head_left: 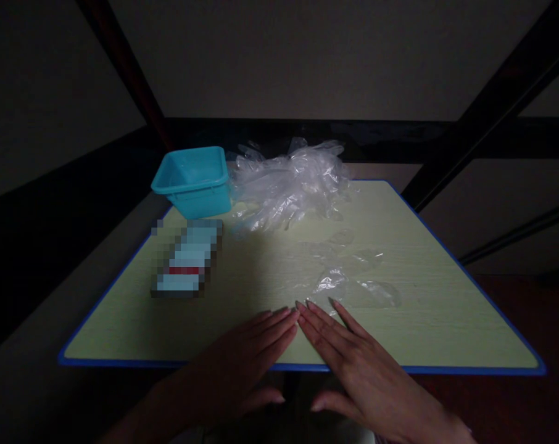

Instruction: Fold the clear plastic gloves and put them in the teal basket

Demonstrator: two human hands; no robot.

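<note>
My left hand [249, 357] lies flat on the near edge of the pale green table [427, 296], fingers stretched out and holding nothing. My right hand [353, 354] lies flat beside it, fingers spread, its fingertips meeting those of the left hand. Just beyond the right fingertips a single clear plastic glove [353, 287] lies flattened on the table. A heap of clear plastic gloves [291, 185] sits at the far middle of the table.
A turquoise plastic tub [194, 180] stands at the far left corner. In front of it lies a blurred rectangular object [187, 259]. The table has a blue rim [464, 370]; dark frame bars cross the dim background.
</note>
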